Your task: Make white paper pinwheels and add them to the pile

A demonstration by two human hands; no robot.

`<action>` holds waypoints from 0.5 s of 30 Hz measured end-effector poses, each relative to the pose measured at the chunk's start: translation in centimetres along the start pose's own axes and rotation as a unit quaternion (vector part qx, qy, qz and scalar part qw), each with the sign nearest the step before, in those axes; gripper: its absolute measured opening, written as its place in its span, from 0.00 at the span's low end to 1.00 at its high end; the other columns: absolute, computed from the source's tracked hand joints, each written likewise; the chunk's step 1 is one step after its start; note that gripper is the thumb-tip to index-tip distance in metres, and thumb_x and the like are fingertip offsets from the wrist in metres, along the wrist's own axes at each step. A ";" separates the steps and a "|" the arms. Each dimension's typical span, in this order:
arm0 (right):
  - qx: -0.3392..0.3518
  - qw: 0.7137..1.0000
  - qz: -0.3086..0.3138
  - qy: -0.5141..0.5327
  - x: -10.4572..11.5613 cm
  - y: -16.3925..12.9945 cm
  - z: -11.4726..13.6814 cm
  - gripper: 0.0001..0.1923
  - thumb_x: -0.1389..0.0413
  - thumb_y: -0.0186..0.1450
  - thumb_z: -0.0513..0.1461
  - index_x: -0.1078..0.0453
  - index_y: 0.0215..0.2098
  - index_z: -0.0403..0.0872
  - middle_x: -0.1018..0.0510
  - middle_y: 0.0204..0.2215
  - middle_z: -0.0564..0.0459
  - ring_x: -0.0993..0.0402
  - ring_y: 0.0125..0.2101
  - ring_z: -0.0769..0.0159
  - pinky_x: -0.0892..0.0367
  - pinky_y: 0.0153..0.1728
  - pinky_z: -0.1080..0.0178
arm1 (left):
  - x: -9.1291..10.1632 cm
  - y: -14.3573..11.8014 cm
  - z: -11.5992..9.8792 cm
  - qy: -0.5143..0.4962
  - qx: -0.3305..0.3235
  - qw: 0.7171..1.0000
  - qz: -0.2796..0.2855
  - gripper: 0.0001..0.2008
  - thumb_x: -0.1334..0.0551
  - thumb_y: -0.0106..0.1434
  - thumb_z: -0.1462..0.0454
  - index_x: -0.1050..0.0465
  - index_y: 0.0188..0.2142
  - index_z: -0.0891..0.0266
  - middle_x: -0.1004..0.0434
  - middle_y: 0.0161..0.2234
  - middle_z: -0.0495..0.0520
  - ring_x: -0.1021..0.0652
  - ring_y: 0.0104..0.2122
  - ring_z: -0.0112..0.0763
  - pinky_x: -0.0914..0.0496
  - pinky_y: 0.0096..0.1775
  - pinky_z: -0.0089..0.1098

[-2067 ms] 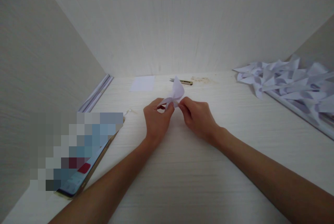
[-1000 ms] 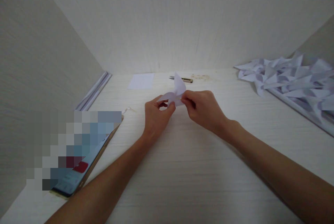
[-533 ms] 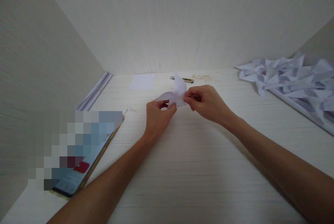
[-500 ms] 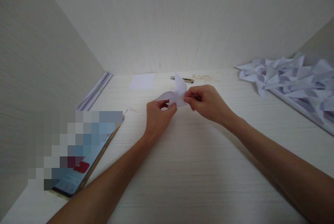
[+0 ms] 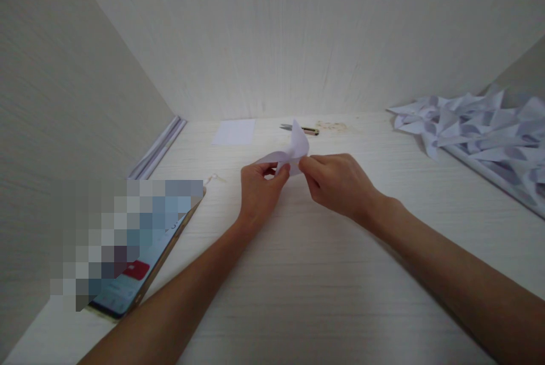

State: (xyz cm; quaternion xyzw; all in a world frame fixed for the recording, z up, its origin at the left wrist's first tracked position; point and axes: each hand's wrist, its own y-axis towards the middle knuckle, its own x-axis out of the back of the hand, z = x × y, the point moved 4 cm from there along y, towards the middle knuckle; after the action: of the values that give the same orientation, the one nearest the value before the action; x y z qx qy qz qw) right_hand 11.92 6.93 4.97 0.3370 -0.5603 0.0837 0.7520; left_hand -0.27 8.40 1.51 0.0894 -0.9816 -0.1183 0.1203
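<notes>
White tabletop (image 5: 315, 285); left hand (image 5: 260, 192) grip pinching paper pinwheel (image 5: 300, 142); right hand (image 5: 340, 183) grip closed, contents unclear; phone (image 5: 147, 258) partly pixelated

Two bare forearms angled inward, left hand (image 5: 263, 186) pinching, right hand (image 5: 336, 183) curled beside it

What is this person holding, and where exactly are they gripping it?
A folded white paper: the left hand pinches its lower middle. The right hand is at the paper's right side; whether it grips there is unclear.
</notes>
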 end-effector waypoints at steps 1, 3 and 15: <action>-0.023 0.999 -0.019 0.022 0.0 0.0 0.0 0.09 0.54 0.52 0.29 0.34 0.22 0.43 0.31 0.16 0.53 0.43 0.16 0.72 0.54 0.20 0.65 | 0.0 0.0 0.0 -0.001 -0.001 1.000 0.001 0.07 0.39 0.48 0.66 0.23 0.26 0.65 0.22 0.26 0.52 0.25 0.26 0.28 0.32 0.30 0.29; -0.097 0.987 -0.060 0.112 -0.1 0.1 -0.4 0.08 0.53 0.53 0.31 0.35 0.19 0.43 0.33 0.14 0.54 0.43 0.16 0.73 0.52 0.19 0.66 | 0.0 0.0 0.0 -0.005 -0.001 1.000 0.000 0.07 0.39 0.48 0.67 0.23 0.26 0.65 0.22 0.26 0.51 0.26 0.26 0.28 0.32 0.30 0.28; -0.107 0.975 -0.069 0.185 -0.8 -0.1 -1.1 0.07 0.52 0.52 0.31 0.36 0.19 0.44 0.34 0.14 0.55 0.43 0.17 0.73 0.52 0.19 0.67 | 0.1 0.0 0.1 -0.009 0.016 1.000 0.001 0.06 0.39 0.48 0.66 0.23 0.25 0.65 0.23 0.24 0.51 0.27 0.24 0.27 0.33 0.27 0.27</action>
State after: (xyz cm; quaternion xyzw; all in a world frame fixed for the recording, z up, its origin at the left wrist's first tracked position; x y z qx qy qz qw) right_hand 12.60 7.70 4.07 0.2713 -0.3929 0.0324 0.8780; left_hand -0.35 8.38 1.45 0.0889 -0.9845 -0.1037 0.1104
